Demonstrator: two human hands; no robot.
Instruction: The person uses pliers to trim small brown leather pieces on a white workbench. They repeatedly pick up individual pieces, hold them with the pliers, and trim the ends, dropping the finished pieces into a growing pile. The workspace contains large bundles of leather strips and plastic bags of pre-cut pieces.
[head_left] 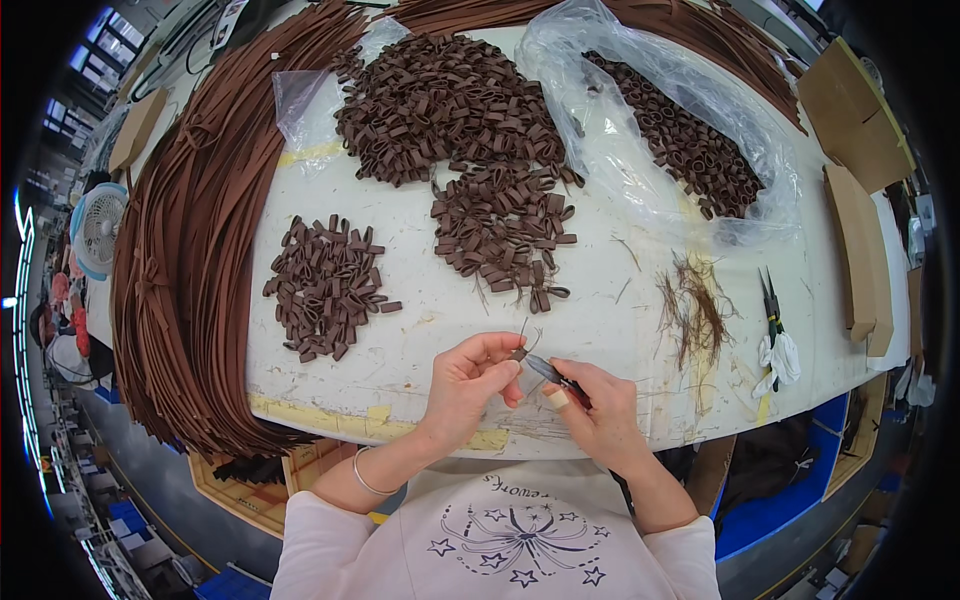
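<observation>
My left hand (463, 388) pinches a small dark brown loop (519, 354) between thumb and fingertips, just above the table's near edge. Thin thread ends stick up from that loop. In my right hand (606, 412) is a pair of snips (544, 369) with grey blades and dark handles, their tip right at the loop. Yellowish tape wraps one right finger. Ahead and to the left lies a small pile of brown loops (325, 288). A larger heap of loops (450, 105) spreads across the far middle, with a tail of loops (503, 225) reaching toward my hands.
Long brown strips (190, 270) drape over the table's left side. A clear plastic bag (640, 130) with more loops (690, 140) lies far right. Thread scraps (692, 310) and white-wrapped scissors (772, 325) are at right, near cardboard boxes (858, 255). A fan (100, 230) stands left.
</observation>
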